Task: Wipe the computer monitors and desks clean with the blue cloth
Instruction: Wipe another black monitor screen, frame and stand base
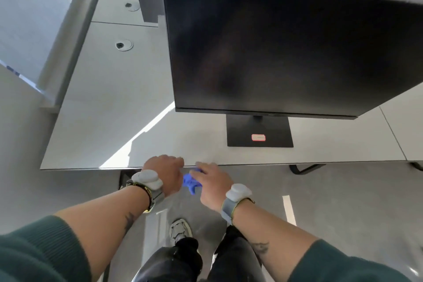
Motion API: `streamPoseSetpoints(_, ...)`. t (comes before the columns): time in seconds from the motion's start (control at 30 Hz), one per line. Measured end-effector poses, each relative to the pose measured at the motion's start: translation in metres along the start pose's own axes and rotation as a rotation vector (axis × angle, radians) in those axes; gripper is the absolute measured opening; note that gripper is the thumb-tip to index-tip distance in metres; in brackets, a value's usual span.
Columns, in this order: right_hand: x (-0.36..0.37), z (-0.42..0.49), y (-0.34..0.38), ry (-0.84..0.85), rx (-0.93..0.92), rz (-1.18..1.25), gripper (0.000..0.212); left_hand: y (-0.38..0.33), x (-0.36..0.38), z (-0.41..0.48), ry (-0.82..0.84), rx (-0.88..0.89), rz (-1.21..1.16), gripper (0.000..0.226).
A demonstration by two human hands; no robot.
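Note:
A dark, switched-off monitor [286, 48] stands on its black base [259, 131] on the pale grey desk [109, 107]. At the desk's front edge, a crumpled blue cloth [191, 183] hangs between my two hands. My right hand [214, 183] grips the cloth from the right, with its fingers reaching to the desk edge. My left hand [166, 173] is curled with its knuckles at the desk edge and sits right against the cloth. Its fingertips are hidden, so I cannot see whether it also holds the cloth. Both wrists wear grey bands.
A cable grommet [124, 45] sits in the desk at the left of the monitor, with a second one [132, 6] farther back. A grey partition [75, 30] runs along the desk's left side. My shoe [180, 230] and legs are on the grey floor below.

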State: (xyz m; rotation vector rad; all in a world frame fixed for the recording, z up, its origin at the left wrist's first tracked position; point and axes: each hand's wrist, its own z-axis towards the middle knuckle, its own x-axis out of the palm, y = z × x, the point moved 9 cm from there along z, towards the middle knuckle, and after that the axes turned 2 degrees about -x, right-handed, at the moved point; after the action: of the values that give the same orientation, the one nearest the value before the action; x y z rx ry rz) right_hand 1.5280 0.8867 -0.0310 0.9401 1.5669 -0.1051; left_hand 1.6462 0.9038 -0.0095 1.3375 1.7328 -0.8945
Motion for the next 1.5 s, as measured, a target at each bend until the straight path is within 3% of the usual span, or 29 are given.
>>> streamPoseSetpoints(0.1, -0.058, 0.018, -0.045, -0.278, 0.109, -0.107, 0.074, -0.013, -0.007, 0.015, -0.059, 0.044, -0.029, 0.039)
streamPoseSetpoints(0.17, -0.076, 0.042, -0.056, -0.187, 0.107, -0.210, 0.073, -0.025, -0.002, 0.024, -0.010, 0.082, -0.013, 0.052)
streamPoseSetpoints(0.27, -0.044, 0.034, -0.073, 0.123, 0.092, -0.340, 0.065, -0.052, 0.009, 0.031, 0.124, 0.098, 0.004, 0.081)
streamPoseSetpoints(0.37, -0.015, -0.031, -0.091, 0.267, 0.046, -0.371, 0.046, -0.071, 0.007, 0.030, 0.183, 0.130, 0.050, 0.043)
streamPoseSetpoints(0.43, -0.028, -0.063, -0.136, 0.258, 0.256, -0.333, 0.034, -0.080, 0.008, 0.030, 0.251, 0.125, 0.008, 0.030)
streamPoseSetpoints(0.5, -0.069, -0.085, -0.194, 0.036, 0.545, -0.242, 0.033, -0.095, 0.007, 0.040, 0.286, 0.109, 0.005, 0.038)
streamPoseSetpoints(0.57, -0.109, -0.086, -0.223, -0.374, 0.581, -0.110, 0.043, -0.106, 0.005, 0.050, 0.294, 0.079, -0.022, 0.050)
streamPoseSetpoints(0.6, -0.116, -0.084, -0.231, -0.460, 0.551, -0.055, 0.052, -0.114, 0.003, 0.054, 0.292, 0.063, -0.035, 0.053)
streamPoseSetpoints(0.63, -0.116, -0.081, -0.234, -0.427, 0.521, -0.029, 0.061, -0.124, 0.000, 0.056, 0.280, 0.043, -0.044, 0.054)
streamPoseSetpoints(0.7, -0.089, -0.074, -0.225, -0.173, 0.492, -0.114, 0.068, -0.136, -0.001, 0.055, 0.267, 0.014, -0.069, 0.053)
streamPoseSetpoints(0.8, -0.062, -0.087, -0.217, 0.133, 0.382, -0.241, 0.050, -0.160, -0.013, 0.054, 0.279, -0.018, -0.060, 0.055)
streamPoseSetpoints(0.87, -0.087, -0.105, -0.225, 0.171, 0.444, -0.154, 0.036, -0.185, -0.037, 0.049, 0.233, -0.042, -0.113, 0.055)
streamPoseSetpoints(0.97, -0.169, -0.113, -0.225, -0.092, 0.540, -0.011, 0.032, -0.212, -0.073, 0.050, 0.153, -0.013, -0.151, 0.052)
streamPoseSetpoints(1.03, -0.243, -0.124, -0.205, -0.395, 0.391, 0.063, 0.034, -0.229, -0.114, 0.040, 0.011, -0.020, -0.141, 0.049)
streamPoseSetpoints(1.13, -0.332, -0.140, -0.162, -0.802, 0.196, 0.184, 0.020, -0.235, -0.166, 0.032, -0.151, -0.017, -0.110, 0.047)
streamPoseSetpoints(1.27, -0.425, -0.169, -0.122, -1.311, 0.043, 0.241, 0.022, -0.222, -0.224, 0.010, -0.268, -0.085, -0.140, 0.045)
streamPoseSetpoints(1.33, -0.437, -0.156, -0.105, -1.330, 0.004, 0.209, 0.023, -0.215, -0.236, 0.004, -0.272, -0.114, -0.147, 0.046)
streamPoseSetpoints(1.43, -0.400, -0.109, -0.092, -1.032, -0.014, 0.000, 0.022, -0.209, -0.239, 0.000, -0.271, -0.124, -0.146, 0.049)
streamPoseSetpoints(1.5, -0.383, -0.107, -0.117, -0.962, 0.127, -0.001, 0.021, -0.204, -0.238, -0.001, -0.263, -0.118, -0.125, 0.049)
